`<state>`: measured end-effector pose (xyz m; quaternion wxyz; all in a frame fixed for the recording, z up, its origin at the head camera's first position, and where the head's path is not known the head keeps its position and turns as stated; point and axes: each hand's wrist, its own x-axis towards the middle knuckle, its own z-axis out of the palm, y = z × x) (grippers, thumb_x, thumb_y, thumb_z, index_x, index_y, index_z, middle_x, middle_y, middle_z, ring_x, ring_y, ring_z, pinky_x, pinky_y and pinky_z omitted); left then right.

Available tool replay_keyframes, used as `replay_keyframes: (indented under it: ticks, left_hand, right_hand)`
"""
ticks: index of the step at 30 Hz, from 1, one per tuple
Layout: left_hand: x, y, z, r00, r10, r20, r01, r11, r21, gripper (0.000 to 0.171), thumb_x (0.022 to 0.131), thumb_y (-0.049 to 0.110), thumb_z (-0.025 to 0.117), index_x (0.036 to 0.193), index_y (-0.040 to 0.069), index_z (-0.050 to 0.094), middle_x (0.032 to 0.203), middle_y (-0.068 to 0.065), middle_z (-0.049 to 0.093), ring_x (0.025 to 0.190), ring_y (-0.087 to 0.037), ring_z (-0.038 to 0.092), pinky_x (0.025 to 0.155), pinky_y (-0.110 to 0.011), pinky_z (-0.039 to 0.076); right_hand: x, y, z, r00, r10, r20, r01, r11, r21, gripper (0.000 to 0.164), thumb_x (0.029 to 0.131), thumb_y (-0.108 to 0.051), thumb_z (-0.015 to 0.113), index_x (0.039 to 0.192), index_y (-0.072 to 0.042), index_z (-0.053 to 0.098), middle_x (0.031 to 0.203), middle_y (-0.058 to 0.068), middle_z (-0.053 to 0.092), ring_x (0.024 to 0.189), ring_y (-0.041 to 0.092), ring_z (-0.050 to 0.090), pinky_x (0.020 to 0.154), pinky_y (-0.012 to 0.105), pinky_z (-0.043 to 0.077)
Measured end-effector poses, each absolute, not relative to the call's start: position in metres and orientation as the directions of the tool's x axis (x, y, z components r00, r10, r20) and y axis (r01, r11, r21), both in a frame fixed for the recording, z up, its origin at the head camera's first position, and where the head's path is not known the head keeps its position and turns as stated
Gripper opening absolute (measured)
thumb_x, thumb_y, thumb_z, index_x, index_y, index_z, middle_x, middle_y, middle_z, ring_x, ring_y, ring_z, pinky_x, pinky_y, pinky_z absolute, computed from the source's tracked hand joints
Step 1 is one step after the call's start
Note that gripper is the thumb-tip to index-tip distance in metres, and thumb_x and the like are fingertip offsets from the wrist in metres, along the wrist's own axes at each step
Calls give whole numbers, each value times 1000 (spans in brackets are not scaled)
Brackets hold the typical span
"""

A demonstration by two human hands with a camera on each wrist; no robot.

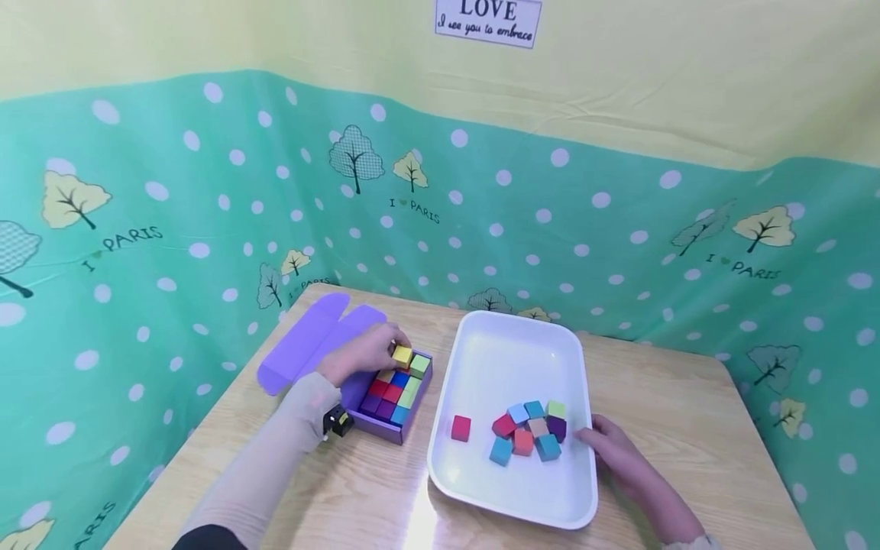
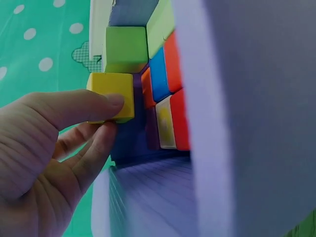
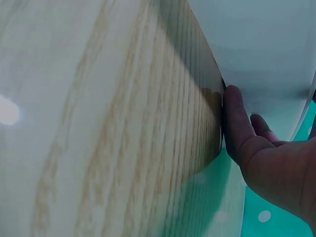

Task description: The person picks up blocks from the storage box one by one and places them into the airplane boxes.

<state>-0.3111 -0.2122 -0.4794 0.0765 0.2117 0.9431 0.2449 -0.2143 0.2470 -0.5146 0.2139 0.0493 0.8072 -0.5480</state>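
Observation:
A yellow cube (image 2: 106, 84) is pinched between the thumb and fingers of my left hand (image 1: 367, 351), over the far end of a purple box (image 1: 381, 429). Rows of colored cubes sit inside the box, among them a light green cube (image 2: 126, 49) beside the yellow one and a blue cube (image 2: 159, 75). My right hand (image 1: 619, 451) holds the right side of a white tray (image 1: 509, 344), thumb at the rim and fingers (image 3: 237, 111) along the outer wall. In the tray lie a lone red cube (image 1: 461, 428) and a cluster of mixed cubes, including a purple cube (image 1: 557, 428).
The box's purple lid (image 1: 302, 344) lies folded back to the left on the wooden table (image 1: 371, 504). A small black-and-yellow object (image 1: 338, 420) is by the box's near left corner, beside the left sleeve. A patterned green curtain (image 1: 584, 229) hangs behind the table.

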Motion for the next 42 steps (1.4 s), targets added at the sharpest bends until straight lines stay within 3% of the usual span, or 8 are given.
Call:
replay_keyframes:
  ticks: [20, 32, 37, 42]
  left_hand:
    - [-309, -207, -488, -912, 409, -28, 330, 772, 543, 31, 75, -1, 78, 104, 6, 69, 99, -3, 55, 77, -13, 59, 64, -22, 51]
    - [-305, -205, -488, -905, 426, 18, 384, 795, 470, 36, 77, 9, 80, 110, 8, 65, 100, -1, 54, 83, -14, 54, 72, -25, 49]
    - [-305, -209, -482, -900, 435, 12, 378, 768, 517, 38, 76, 10, 82, 111, 7, 66, 105, -3, 60, 88, -16, 59, 76, -29, 51]
    - [-303, -207, -462, -897, 441, 0, 366, 744, 558, 29, 84, 6, 73, 112, 2, 67, 105, -7, 67, 90, -17, 64, 77, -30, 53]
  right_hand:
    - [-214, 244, -517, -913, -127, -388, 310, 401, -862, 68, 94, -25, 55, 142, 13, 26, 134, 35, 42, 116, 41, 53, 91, 45, 49]
    - [-212, 245, -518, -914, -113, -389, 321, 386, -865, 68, 94, -26, 56, 142, 12, 27, 134, 34, 43, 115, 40, 54, 90, 44, 50]
    - [-214, 246, -521, -912, -120, -393, 325, 374, -869, 69, 94, -28, 56, 143, 12, 26, 135, 34, 42, 115, 39, 54, 89, 44, 50]
    - [-216, 247, -522, -910, -129, -395, 320, 389, -864, 70, 95, -30, 56, 144, 11, 26, 136, 33, 42, 116, 39, 54, 89, 43, 50]
